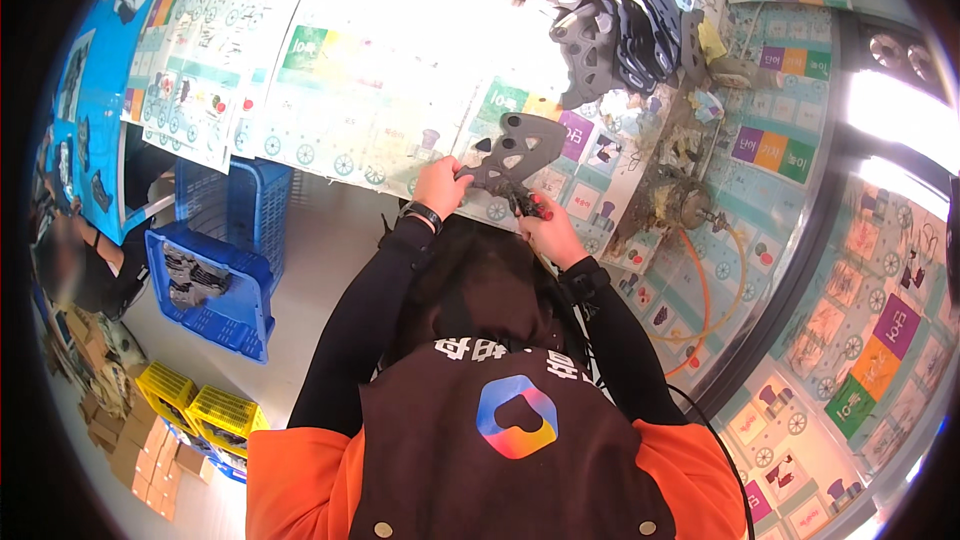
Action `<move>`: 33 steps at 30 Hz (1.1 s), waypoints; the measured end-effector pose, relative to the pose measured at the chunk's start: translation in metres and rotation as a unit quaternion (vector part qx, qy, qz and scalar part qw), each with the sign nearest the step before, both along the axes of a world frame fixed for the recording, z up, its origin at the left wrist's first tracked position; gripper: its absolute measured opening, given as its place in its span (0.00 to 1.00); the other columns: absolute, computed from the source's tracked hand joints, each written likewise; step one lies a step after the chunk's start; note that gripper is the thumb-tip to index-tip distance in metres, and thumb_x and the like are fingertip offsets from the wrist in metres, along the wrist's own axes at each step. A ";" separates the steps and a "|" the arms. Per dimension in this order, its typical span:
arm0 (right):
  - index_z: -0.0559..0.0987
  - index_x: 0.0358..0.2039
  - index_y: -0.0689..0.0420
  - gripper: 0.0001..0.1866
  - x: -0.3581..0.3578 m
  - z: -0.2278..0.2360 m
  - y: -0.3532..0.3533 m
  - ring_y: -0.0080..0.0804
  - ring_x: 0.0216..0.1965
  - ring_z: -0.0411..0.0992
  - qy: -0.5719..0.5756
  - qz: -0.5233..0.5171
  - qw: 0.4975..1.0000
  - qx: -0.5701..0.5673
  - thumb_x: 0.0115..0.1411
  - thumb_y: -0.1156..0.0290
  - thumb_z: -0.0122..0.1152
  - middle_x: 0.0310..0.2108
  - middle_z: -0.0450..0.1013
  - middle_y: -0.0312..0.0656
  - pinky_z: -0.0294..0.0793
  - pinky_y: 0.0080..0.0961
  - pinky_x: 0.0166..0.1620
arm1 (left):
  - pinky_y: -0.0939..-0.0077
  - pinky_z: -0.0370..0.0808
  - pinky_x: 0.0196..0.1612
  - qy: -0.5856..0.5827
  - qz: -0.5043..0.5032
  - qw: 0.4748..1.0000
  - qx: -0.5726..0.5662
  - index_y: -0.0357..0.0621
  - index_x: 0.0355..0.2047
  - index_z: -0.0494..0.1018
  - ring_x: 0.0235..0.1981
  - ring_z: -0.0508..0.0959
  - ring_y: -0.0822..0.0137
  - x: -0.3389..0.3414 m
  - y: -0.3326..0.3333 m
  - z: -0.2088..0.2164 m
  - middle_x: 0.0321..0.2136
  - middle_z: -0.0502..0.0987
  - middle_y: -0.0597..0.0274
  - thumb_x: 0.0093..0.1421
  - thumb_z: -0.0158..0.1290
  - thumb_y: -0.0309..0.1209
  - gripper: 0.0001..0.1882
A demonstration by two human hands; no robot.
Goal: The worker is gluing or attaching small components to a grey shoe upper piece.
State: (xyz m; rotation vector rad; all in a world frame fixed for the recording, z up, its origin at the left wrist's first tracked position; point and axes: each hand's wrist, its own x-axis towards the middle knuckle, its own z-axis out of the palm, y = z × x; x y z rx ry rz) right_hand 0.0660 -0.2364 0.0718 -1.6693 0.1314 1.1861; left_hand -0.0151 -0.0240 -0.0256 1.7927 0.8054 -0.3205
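My left hand (440,188) is closed on the lower left edge of a flat, dark grey moulded plastic part (543,143) with several cut-out holes. The part lies over the near edge of the paper-covered table (385,130). In my right hand (555,236) is a pair of red-handled pliers (532,203), fingers wrapped round the handles. The dark jaws are at the part's lower edge; whether they touch it I cannot tell. Farther off to the right, a heap of similar grey parts (630,35) is stacked on the table.
Blue crates (208,325) stand left of the table, one holding grey pieces. Yellow crates (225,415) sit on the floor at lower left, near cardboard boxes (150,465). A grimy fixture (692,208) with an orange hose (708,285) is at right. Another person (100,260) is at far left.
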 end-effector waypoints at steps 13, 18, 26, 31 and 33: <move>0.72 0.36 0.59 0.10 0.002 0.007 0.001 0.22 0.22 0.65 0.011 0.001 1.000 -0.004 0.51 0.80 0.54 0.22 0.67 0.34 0.60 0.19 0.24 | 0.73 0.76 0.21 -0.005 -0.030 0.999 0.019 0.35 0.32 0.74 0.18 0.81 0.69 0.001 0.000 0.005 0.21 0.81 0.57 0.59 0.62 0.28 0.09; 0.73 0.36 0.57 0.10 0.006 0.019 0.001 0.19 0.21 0.64 0.022 -0.026 0.999 -0.020 0.51 0.78 0.54 0.21 0.68 0.33 0.58 0.19 0.22 | 0.73 0.76 0.21 0.010 -0.016 1.000 -0.003 0.35 0.32 0.74 0.18 0.81 0.69 0.002 -0.001 0.011 0.21 0.81 0.57 0.59 0.62 0.28 0.10; 0.72 0.38 0.63 0.11 0.011 0.027 -0.004 0.22 0.23 0.63 0.030 -0.035 0.998 -0.044 0.52 0.82 0.51 0.25 0.67 0.35 0.61 0.21 0.27 | 0.67 0.76 0.25 0.017 0.017 0.999 -0.029 0.38 0.31 0.75 0.18 0.82 0.61 0.000 0.001 0.011 0.19 0.80 0.54 0.58 0.64 0.32 0.11; 0.72 0.41 0.64 0.13 0.013 0.022 -0.010 0.22 0.23 0.64 0.032 -0.075 0.996 -0.024 0.52 0.82 0.52 0.27 0.68 0.36 0.62 0.21 0.27 | 0.74 0.75 0.21 0.007 -0.001 1.000 -0.025 0.35 0.32 0.74 0.17 0.80 0.71 0.002 0.000 0.014 0.20 0.80 0.58 0.60 0.62 0.28 0.09; 0.72 0.42 0.63 0.14 0.015 0.025 -0.010 0.22 0.24 0.64 0.028 -0.076 0.996 -0.037 0.52 0.82 0.52 0.29 0.68 0.35 0.62 0.21 0.27 | 0.74 0.75 0.21 0.006 0.001 1.000 -0.026 0.35 0.32 0.74 0.17 0.80 0.71 0.002 0.000 0.015 0.20 0.80 0.58 0.60 0.62 0.28 0.09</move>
